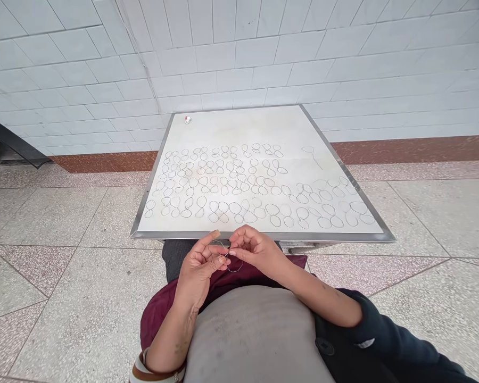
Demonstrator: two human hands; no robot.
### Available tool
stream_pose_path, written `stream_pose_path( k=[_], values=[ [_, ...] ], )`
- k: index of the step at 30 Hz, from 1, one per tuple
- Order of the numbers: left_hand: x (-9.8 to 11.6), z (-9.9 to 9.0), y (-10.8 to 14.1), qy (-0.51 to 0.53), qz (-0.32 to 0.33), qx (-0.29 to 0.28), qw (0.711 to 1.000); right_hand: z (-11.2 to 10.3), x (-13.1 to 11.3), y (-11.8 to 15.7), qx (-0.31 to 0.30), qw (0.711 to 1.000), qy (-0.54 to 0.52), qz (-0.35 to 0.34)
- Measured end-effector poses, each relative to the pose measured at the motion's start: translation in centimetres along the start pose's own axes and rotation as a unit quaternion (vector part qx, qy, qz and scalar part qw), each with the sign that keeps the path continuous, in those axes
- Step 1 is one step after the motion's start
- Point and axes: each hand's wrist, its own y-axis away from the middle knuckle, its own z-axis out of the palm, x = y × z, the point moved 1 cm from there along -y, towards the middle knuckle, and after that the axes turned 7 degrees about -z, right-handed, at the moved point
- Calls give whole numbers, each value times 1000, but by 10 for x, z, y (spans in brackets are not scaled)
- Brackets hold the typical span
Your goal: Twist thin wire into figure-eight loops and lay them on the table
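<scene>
Just past the table's near edge, above my lap, my left hand (198, 266) pinches a thin wire loop (235, 271) between thumb and finger. My right hand (257, 251) grips the same wire where the fingertips of both hands meet. One curve of the wire shows above the left fingers and another hangs below the right thumb; the crossing is mostly covered by fingertips. In front of the hands, many thin wire figure-eights (279, 215) lie flat in rough rows on the white table (239, 125).
A small red and white object (188, 120) sits at the table's far left corner. Toward the right lies a wire piece (313, 155) with a long straight tail. A metal rim (175, 234) edges the table. Behind stands a white tiled wall (255, 50); the floor (83, 287) is speckled stone.
</scene>
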Motion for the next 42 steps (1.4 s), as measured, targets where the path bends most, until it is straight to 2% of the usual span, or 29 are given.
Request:
stream_pose_path(
  k=[7,10,12,14,16,19,27,35,42],
  values=[
    [-1,2,-1,7,5,-3,1000,0,0,0,-9,1000,-13,-1],
    [-1,3,-1,16,5,5,1000,0,1,0,-8,1000,19,-12],
    [-2,4,-1,22,6,19,1000,0,1,2,14,996,74,-50],
    [-2,5,-2,32,13,39,999,0,0,5,57,976,169,-128],
    [-3,5,-2,45,26,59,997,3,-3,9,81,932,276,-222],
    [-4,6,-3,60,43,80,994,10,-5,10,53,872,376,-309],
    [-5,6,-3,74,40,103,991,19,2,6,5,833,452,-318],
    [-10,2,-8,86,33,119,989,18,7,6,18,825,468,-317],
    [-13,5,-8,83,56,106,989,16,10,4,14,863,411,-293]
  ],
)
